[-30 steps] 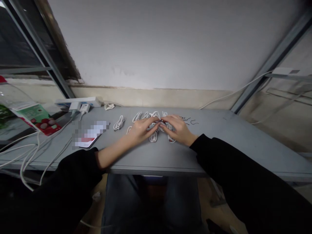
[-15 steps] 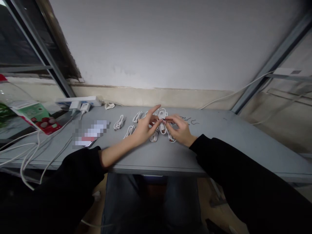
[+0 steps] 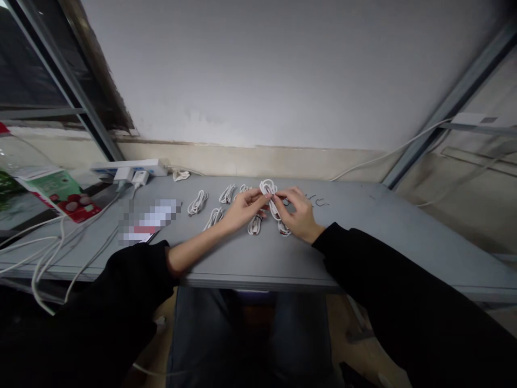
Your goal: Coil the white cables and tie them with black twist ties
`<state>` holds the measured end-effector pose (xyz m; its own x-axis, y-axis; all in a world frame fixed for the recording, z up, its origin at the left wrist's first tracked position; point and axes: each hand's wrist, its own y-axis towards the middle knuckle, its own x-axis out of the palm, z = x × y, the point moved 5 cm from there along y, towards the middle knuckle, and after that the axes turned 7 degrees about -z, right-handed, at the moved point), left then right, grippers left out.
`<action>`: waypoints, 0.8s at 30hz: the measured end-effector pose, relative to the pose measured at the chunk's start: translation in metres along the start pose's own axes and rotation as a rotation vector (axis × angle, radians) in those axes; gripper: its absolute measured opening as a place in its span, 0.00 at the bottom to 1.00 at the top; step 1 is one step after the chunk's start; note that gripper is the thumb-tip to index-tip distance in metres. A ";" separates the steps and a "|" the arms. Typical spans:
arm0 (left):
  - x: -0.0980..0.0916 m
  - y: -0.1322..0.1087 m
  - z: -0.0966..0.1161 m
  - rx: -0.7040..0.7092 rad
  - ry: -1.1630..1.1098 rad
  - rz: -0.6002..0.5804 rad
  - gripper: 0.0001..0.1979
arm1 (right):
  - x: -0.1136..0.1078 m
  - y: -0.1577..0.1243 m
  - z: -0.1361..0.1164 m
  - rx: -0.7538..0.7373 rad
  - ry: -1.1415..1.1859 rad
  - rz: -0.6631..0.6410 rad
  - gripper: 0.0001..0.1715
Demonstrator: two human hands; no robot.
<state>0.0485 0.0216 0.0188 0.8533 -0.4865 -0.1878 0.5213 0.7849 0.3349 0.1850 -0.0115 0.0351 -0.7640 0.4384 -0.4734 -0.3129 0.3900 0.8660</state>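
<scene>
A coiled white cable (image 3: 268,187) is held up over the table between my two hands, its loops showing above and below the fingertips. My left hand (image 3: 244,209) pinches it at the middle from the left, thumb and fingers closed. From the right, my right hand (image 3: 298,214) pinches the same spot. A bit of dark tie shows at the pinch in the earlier frame; now the fingers mostly cover that place. Below the hands lie a tied white cable bundle (image 3: 254,224) and another cable bundle (image 3: 284,228), partly hidden by my right hand.
More coiled cables (image 3: 197,203) lie to the left, several in all. Dark wire ties (image 3: 322,202) lie right of my hands. Farther left are a phone (image 3: 155,218), a power strip (image 3: 149,167) with chargers, and a green-and-red package (image 3: 64,196). The wall stands behind the table.
My left index finger, raised and stretched out before, has come down to the cable. The coil has turned slightly between my fingers. My right hand has barely moved.
</scene>
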 end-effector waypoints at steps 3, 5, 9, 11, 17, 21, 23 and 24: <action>0.001 -0.001 0.001 0.028 0.006 -0.023 0.12 | 0.000 0.000 0.001 0.021 -0.034 -0.013 0.06; 0.000 0.000 0.000 0.045 0.009 -0.008 0.12 | -0.002 0.000 0.001 0.011 -0.049 0.010 0.05; -0.002 0.002 -0.002 0.097 0.005 0.008 0.13 | -0.004 -0.001 -0.002 -0.064 -0.010 0.062 0.04; -0.002 0.002 -0.001 0.111 -0.009 0.016 0.13 | -0.002 0.000 -0.003 -0.080 0.018 0.039 0.05; 0.004 0.001 0.002 0.006 -0.067 -0.068 0.14 | 0.001 -0.001 -0.006 -0.154 0.010 -0.022 0.07; 0.005 0.000 -0.005 -0.100 -0.124 -0.130 0.14 | 0.000 -0.001 -0.012 -0.315 -0.075 -0.039 0.08; 0.004 0.000 -0.011 -0.124 -0.151 -0.137 0.14 | 0.001 -0.002 -0.016 -0.396 -0.125 -0.066 0.08; 0.004 0.000 -0.013 -0.131 -0.163 -0.142 0.14 | 0.001 -0.002 -0.017 -0.427 -0.151 -0.090 0.09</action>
<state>0.0525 0.0246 0.0059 0.7632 -0.6425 -0.0693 0.6422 0.7423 0.1914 0.1750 -0.0257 0.0353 -0.6426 0.5435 -0.5401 -0.6026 0.0768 0.7943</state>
